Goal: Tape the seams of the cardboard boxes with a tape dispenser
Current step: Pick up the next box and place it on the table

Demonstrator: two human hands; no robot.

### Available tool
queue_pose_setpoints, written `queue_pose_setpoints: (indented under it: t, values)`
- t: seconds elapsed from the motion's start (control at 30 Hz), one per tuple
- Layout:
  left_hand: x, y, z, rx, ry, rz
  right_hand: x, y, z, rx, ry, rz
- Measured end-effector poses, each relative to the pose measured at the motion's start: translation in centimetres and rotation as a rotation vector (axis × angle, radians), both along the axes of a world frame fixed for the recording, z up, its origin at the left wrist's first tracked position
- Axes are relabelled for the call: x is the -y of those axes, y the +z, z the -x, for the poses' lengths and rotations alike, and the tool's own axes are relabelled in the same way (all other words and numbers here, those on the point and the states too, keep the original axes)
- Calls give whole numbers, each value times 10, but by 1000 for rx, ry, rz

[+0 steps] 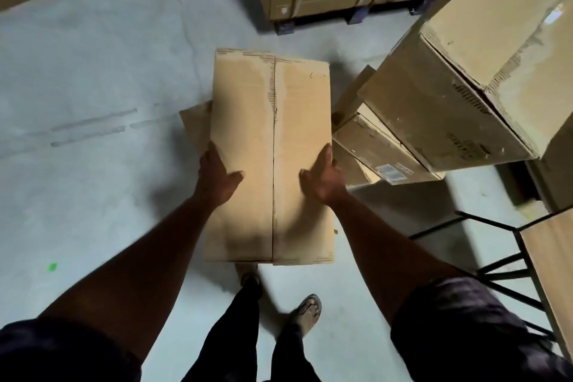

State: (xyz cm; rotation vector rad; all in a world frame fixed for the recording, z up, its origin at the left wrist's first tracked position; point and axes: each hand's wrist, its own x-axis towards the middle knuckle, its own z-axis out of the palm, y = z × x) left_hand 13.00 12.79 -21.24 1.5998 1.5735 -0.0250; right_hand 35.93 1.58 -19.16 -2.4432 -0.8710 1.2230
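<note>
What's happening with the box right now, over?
Left hand and right hand grip the box by its sides. Centre seam shows no fresh tape. No tape dispenser in view. Stacked boxes close on the right.

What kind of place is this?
Probably a warehouse or stockroom: a bare concrete floor, stacked cardboard cartons, and more cartons on a pallet at the back.
</note>
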Motion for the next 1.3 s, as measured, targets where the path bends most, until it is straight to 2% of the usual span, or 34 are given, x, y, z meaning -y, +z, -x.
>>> queue_pose_setpoints:
  t: [0.37,0.57,0.77,0.97,1.3]
  values:
    - [9,-11,0,57,92,-48,8,-16,5,-32,-161,-87]
    - [40,-1,5,30,68,-31,48,-8,13,-53,-182,-101]
    - [111,26,13,28,96,34,116,23,16,-50,-179,-77]
    - [207,55,17,62,84,-10,207,54,19,-38,-170,-69]
    - [334,101,4,37,-82,-45,369,96,22,23,-356,-124]
